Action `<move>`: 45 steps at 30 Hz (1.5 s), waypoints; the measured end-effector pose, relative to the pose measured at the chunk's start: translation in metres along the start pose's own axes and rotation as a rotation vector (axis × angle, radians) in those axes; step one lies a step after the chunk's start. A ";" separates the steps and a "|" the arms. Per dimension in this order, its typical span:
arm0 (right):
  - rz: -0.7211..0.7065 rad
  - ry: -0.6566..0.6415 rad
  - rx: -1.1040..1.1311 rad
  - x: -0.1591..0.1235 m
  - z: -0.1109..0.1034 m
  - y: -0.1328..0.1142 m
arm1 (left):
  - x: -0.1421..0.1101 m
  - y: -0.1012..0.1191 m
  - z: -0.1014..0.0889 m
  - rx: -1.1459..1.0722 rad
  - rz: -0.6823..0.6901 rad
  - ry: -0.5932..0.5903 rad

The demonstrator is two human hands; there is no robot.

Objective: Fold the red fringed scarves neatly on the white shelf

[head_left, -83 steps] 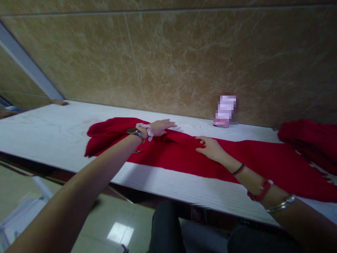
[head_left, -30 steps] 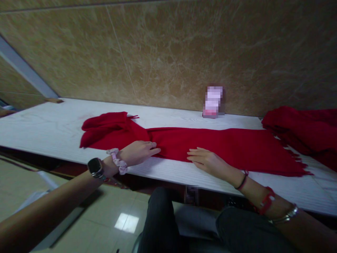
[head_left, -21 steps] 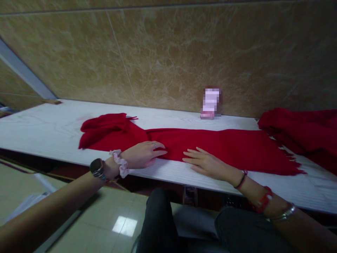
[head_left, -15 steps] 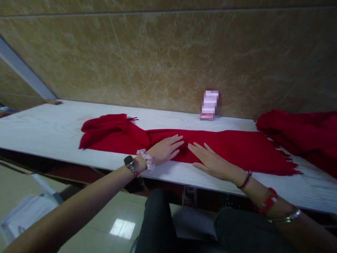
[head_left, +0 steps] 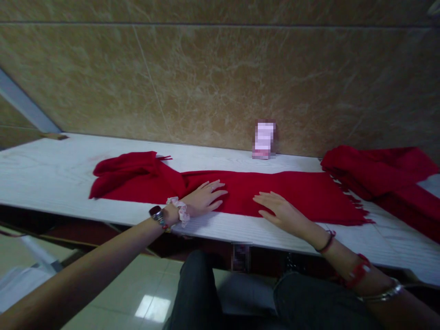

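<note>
A red fringed scarf [head_left: 237,188] lies lengthwise along the white tabletop. Its left end is bunched into loose folds, while the right part is flat with its fringe pointing right. My left hand [head_left: 202,198] rests on the middle of the scarf, palm down, fingers spread. To the right of it, my right hand [head_left: 277,211] is palm down over the scarf's front edge with fingers stretched out. Neither hand grips the cloth. A watch and a pale scrunchie are on my left wrist; several bracelets circle my right wrist and forearm.
Another red cloth [head_left: 374,174] lies heaped at the right, close to the fringe. A blurred-out upright phone-like object [head_left: 264,140] leans on the tiled wall [head_left: 206,82] behind the table. My knees are under the table's front edge [head_left: 213,234]. A pale object stands on the floor at lower left.
My hands have moved apart across the scarf, the left one leftward and the right one slightly rightward relative to the cloth. The whole view has shifted a little.
</note>
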State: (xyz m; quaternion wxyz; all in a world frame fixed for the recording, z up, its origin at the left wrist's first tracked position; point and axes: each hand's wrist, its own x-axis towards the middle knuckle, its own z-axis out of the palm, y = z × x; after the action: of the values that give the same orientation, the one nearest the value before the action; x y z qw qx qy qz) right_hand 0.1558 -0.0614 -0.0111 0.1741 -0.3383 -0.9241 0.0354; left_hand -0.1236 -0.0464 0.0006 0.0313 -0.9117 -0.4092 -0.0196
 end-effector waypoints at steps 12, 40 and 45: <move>-0.188 -0.075 -0.185 -0.003 -0.016 -0.001 | 0.040 0.025 -0.001 -0.111 0.300 0.069; -0.094 0.045 -0.174 -0.015 -0.018 0.005 | 0.035 0.043 -0.022 0.152 0.416 0.109; -0.151 -0.026 -0.154 -0.018 -0.017 0.005 | 0.032 0.047 -0.020 0.228 0.467 0.041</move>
State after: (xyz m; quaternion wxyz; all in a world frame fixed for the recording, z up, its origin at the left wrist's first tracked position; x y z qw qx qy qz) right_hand 0.1774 -0.0702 -0.0019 0.1379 -0.2795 -0.9491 -0.0447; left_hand -0.0672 -0.0548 0.0209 0.1457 -0.9715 -0.1865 0.0158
